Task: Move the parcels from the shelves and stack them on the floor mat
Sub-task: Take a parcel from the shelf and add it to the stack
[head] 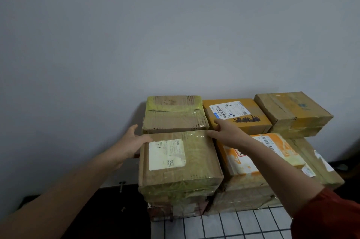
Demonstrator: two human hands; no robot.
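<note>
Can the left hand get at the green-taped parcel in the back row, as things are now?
Probably yes. The left hand is at the far left corner of the white-label parcel, just beside the green-taped parcel, whose top is bare; nothing stands between them.

Single head-worn wide-angle camera looking forward and down, sitting close above stacked brown and orange tape-wrapped cardboard parcels (181, 160), facing a plain grey wall (136, 34) filling the upper half, what seems a white black-gridded floor mat (224, 227) showing at the bottom edge.
</note>
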